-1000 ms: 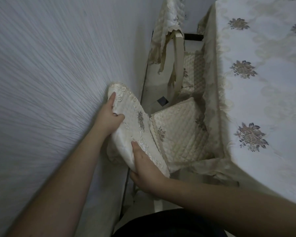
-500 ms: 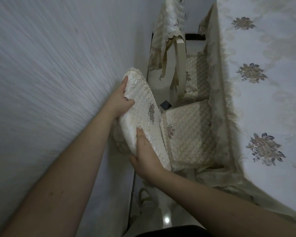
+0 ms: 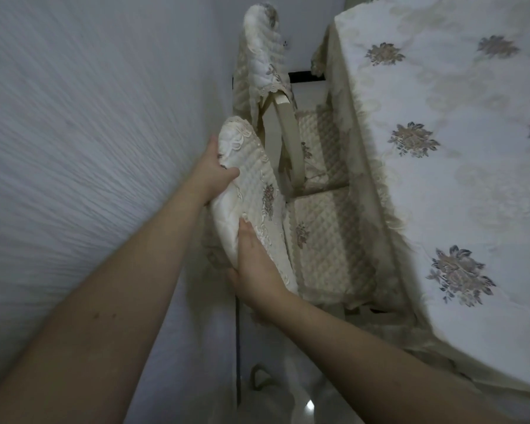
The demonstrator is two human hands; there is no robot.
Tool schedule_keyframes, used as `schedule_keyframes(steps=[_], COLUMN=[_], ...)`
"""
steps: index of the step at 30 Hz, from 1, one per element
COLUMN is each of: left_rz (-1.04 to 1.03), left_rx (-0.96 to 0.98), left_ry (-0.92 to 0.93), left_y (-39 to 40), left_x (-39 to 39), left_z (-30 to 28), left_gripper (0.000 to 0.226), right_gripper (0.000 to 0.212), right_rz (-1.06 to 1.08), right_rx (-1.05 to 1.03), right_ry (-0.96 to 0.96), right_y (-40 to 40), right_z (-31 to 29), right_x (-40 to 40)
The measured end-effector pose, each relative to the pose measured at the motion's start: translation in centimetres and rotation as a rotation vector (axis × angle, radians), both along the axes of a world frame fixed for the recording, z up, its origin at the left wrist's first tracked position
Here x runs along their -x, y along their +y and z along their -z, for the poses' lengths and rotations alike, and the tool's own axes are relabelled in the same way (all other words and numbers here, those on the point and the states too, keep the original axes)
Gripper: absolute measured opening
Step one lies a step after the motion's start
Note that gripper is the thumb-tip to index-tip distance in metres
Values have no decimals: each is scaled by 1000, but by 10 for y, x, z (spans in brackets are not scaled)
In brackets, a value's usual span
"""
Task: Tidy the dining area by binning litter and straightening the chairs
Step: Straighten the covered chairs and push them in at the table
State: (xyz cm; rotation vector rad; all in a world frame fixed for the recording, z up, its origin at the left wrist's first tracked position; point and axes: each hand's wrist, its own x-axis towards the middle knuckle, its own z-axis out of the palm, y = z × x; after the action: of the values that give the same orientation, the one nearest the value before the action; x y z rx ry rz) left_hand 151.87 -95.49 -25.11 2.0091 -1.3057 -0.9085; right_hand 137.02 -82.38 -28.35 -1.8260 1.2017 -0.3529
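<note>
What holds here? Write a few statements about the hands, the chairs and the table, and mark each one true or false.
1. Both hands grip the backrest of the near chair. True: the left hand holds its top, the right hand its lower edge.
2. The table is bare wood. False: a floral tablecloth covers it.
3. A second chair stands beyond the near one. True.
4. The near chair's seat cushion is plain red. False: it is quilted cream with a flower motif.
5. The wall is on the person's right. False: it is on the left.
</note>
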Motion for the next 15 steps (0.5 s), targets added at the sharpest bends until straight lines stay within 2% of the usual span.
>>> schedule_keyframes(steps=[3,5,10,15], left_rz=[-15,-20,-8,14], left_rx=[56,87,47,49], left_ry=[59,116,209,204], left_y=[-12,-16,-25,-40], left_x=[6,14,29,42], left_z=[4,4,14,21], left_gripper=[61,55,62,67], right_gripper=[92,89,87,88], right_rz=[1,11,15,39], right_rx=[12,22,49,50], right_ry=[8,4,30,47], right_y=[-11,-15,-22,-35], right_z=[0,-2,1,7], right_x=[9,18,38,52])
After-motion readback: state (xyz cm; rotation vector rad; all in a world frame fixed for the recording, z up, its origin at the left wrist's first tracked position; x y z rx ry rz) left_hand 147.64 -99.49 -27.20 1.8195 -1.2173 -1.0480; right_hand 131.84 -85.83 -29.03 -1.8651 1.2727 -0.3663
